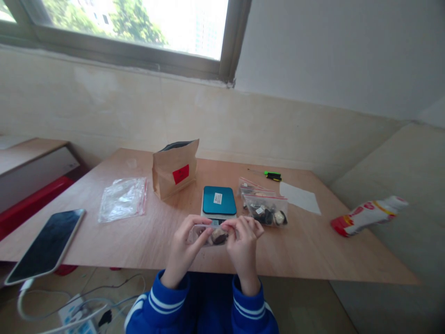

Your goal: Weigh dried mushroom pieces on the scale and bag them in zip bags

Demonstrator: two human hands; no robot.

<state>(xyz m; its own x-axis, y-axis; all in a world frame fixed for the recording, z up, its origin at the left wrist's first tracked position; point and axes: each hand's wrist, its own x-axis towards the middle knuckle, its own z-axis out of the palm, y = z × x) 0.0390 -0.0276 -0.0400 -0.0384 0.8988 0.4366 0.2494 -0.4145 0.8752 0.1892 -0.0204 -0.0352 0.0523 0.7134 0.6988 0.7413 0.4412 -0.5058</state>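
My left hand (pixel 183 246) and my right hand (pixel 243 246) together pinch the top edge of a small clear zip bag (pixel 213 235) with dark and pale pieces inside, held just above the near edge of the wooden table (pixel 139 241). Both hands have fingers closed on the bag. Right behind it sits a small scale with a teal platform (pixel 219 200). Filled zip bags (pixel 266 211) lie to the right of the scale. An open brown paper pouch with a red label (pixel 174 168) stands behind and to the left.
A stack of empty clear zip bags (pixel 123 198) lies at the left. A phone (pixel 47 245) overhangs the table's left front corner, cable below. A green-handled tool (pixel 272 175) and white paper (pixel 299 196) lie at the back right. A red-and-white packet (pixel 368 215) rests on the bench at right.
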